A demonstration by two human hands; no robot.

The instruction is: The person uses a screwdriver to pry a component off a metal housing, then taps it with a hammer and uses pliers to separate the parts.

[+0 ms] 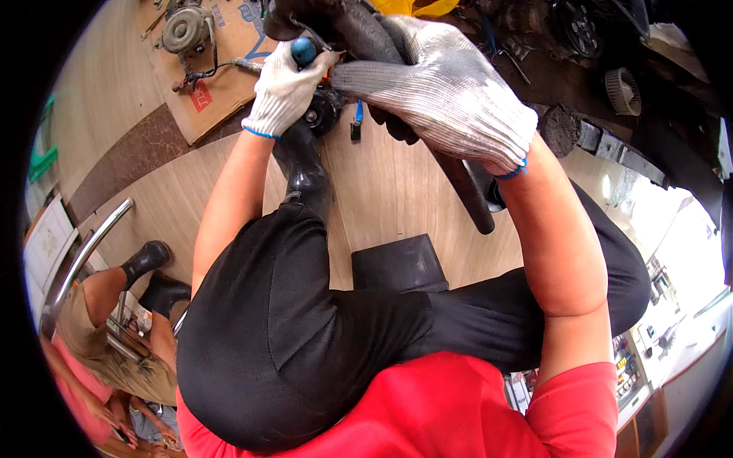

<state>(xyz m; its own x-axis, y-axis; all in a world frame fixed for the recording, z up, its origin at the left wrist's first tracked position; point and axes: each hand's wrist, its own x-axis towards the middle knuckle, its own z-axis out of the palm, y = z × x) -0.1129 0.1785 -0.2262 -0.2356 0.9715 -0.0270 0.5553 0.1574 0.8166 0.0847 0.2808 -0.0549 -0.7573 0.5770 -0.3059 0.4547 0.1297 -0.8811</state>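
Observation:
Both my hands wear white knitted gloves, the right one smeared with grey. My left hand (281, 93) is closed round a tool with a rounded blue handle end (303, 51); its working end cannot be made out. My right hand (450, 88) is wrapped round a dark, grimy metal part (359, 29) at the top of the view, its thumb pointing toward my left hand. Below the right wrist a dark tube (467, 195) slants down toward the floor; whether it joins the held part is hidden by the glove. A black round part (324, 113) sits just under my left hand.
A flattened cardboard sheet (172, 91) at far left bears a round motor-like part (186, 32) with a cable. Dark machinery (576, 30) fills the far right. Between my legs lies a black flat object (399, 263). At left, another person's boots (146, 261) rest beside a metal chair frame (92, 248).

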